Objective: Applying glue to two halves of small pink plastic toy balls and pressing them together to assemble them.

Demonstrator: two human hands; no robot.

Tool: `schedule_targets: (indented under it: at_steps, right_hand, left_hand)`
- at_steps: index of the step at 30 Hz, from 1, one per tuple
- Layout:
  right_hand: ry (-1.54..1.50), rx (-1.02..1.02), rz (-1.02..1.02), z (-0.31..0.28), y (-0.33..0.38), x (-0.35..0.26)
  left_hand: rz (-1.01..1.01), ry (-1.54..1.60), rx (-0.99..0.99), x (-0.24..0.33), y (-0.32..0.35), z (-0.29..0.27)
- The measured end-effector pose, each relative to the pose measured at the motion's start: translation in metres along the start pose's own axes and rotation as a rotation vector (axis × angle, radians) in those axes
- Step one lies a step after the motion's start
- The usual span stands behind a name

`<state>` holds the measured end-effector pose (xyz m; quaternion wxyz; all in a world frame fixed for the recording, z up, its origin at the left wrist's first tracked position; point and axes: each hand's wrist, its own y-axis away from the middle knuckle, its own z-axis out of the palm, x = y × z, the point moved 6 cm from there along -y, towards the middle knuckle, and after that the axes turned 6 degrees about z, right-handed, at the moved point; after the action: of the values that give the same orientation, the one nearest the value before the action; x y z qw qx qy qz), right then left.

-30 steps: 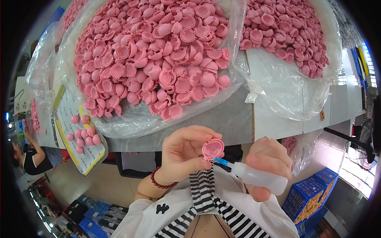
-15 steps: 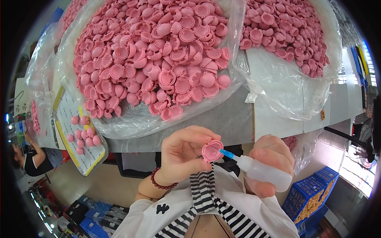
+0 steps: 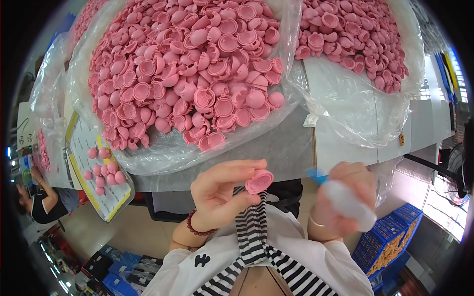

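Note:
Between the thumb and fingers of my left hand (image 3: 222, 191) is a pink half-shell (image 3: 259, 182), a small cup with a rim, tilted with its hollow partly in view. My right hand (image 3: 344, 197), smeared by motion, is wrapped round a white squeeze bottle (image 3: 351, 204) with a blue tip (image 3: 317, 175). The tip points toward the left hand but stands well apart from the shell. Beyond my hands, a large heap of pink half-shells (image 3: 182, 74) lies on clear plastic sheeting (image 3: 163, 160) on the grey table.
A second pink heap (image 3: 350, 42) lies at the far right on plastic. At left, a tray with yellow edging (image 3: 116, 204) bears several closed pink balls (image 3: 103, 170). Blue crates (image 3: 380, 241) stand at lower right. Another person (image 3: 44, 197) sits at far left.
My right hand has drawn the bottle away to the right, so its tip has left the half-shell. My left hand has tilted the shell.

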<state>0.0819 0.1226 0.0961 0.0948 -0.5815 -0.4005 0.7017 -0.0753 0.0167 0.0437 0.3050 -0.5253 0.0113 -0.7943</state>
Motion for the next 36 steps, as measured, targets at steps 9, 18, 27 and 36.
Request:
schedule_targets:
  at_steps: [9,18,27,36]
  right_hand:
    - [0.706,0.614,0.465,-0.241,-0.001,0.052]
    - [0.731,0.579,0.51,-0.277,0.02,0.091]
    - [0.853,-0.4,0.09,-0.035,-0.092,0.066]
    - [0.96,-0.674,-0.001,0.035,-0.097,0.139]
  left_hand:
    - [-0.183,0.845,-0.023,-0.025,0.003,0.004]
    - [-0.263,0.783,0.03,-0.025,0.006,0.002]
    - [-0.239,0.327,-0.079,-0.015,-0.002,0.01]
    - [-0.259,0.468,-0.085,-0.013,0.007,0.014]
